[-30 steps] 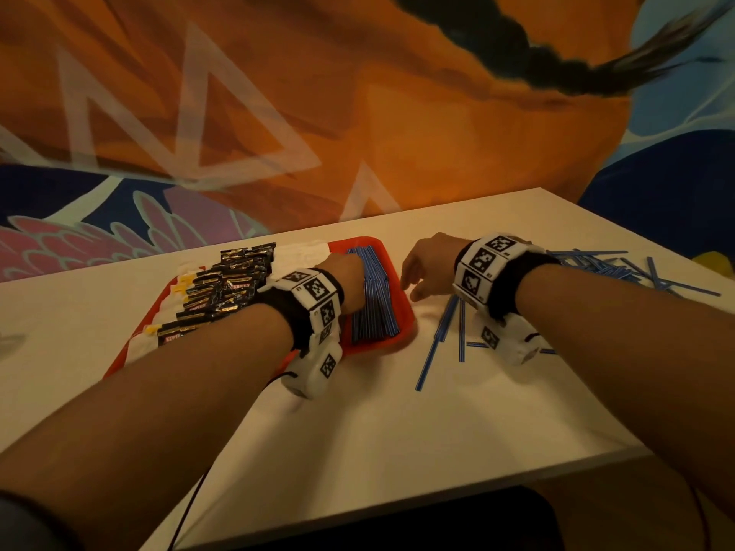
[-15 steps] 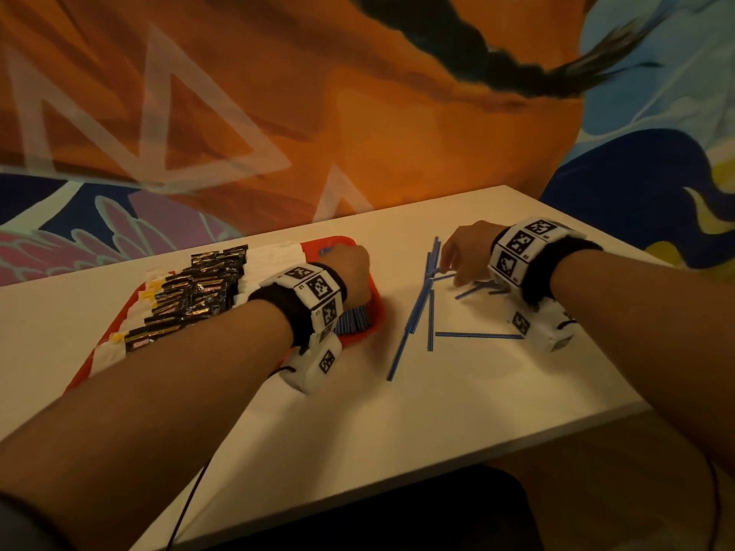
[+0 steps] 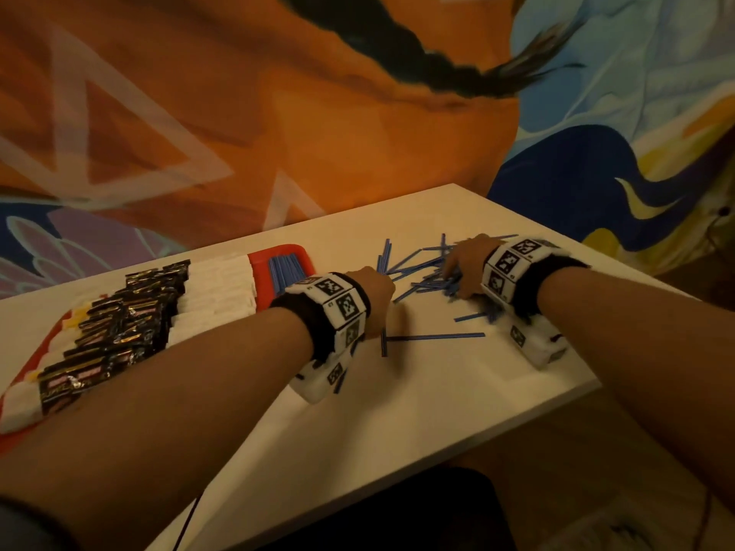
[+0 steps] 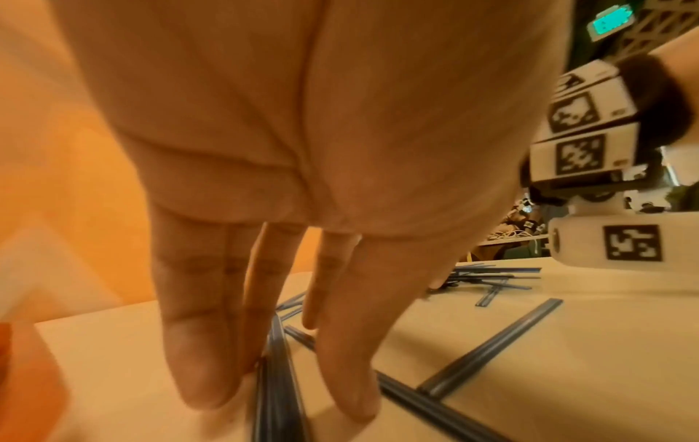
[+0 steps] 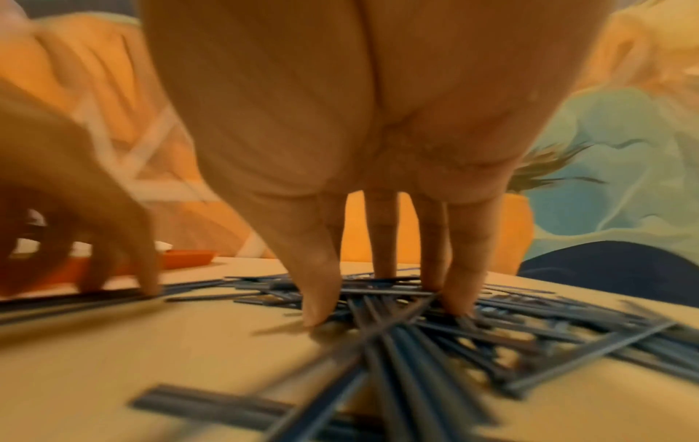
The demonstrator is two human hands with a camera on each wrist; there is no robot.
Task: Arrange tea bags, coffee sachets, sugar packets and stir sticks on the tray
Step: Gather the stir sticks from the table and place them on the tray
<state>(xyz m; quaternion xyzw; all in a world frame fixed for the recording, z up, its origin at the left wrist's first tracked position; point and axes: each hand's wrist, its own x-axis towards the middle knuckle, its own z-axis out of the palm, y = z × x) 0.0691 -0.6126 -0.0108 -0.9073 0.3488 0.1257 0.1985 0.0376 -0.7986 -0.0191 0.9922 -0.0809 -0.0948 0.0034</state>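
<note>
A red tray [image 3: 260, 280] lies at the table's left. It holds rows of black coffee sachets [image 3: 131, 316], white sugar packets [image 3: 216, 288] and a neat bundle of blue stir sticks [image 3: 286, 268] at its right end. Right of the tray, my left hand [image 3: 376, 290] reaches down with straight fingers [image 4: 196, 344] touching a few loose sticks [image 4: 276, 373] on the table. My right hand [image 3: 463, 264] stands farther right, fingertips [image 5: 457, 296] and thumb pressed onto a scattered pile of blue sticks [image 5: 435, 335]. Neither hand has lifted a stick.
One long stick [image 3: 437, 336] lies alone between my wrists. The table's right edge [image 3: 588, 268] runs just beyond the pile. A painted wall rises behind the table. Small yellow-tagged packets [image 3: 77, 312] sit at the tray's left side.
Both hands have moved right. The left hand came off the sticks in the tray onto loose sticks on the table; the right hand shifted onto the scattered pile.
</note>
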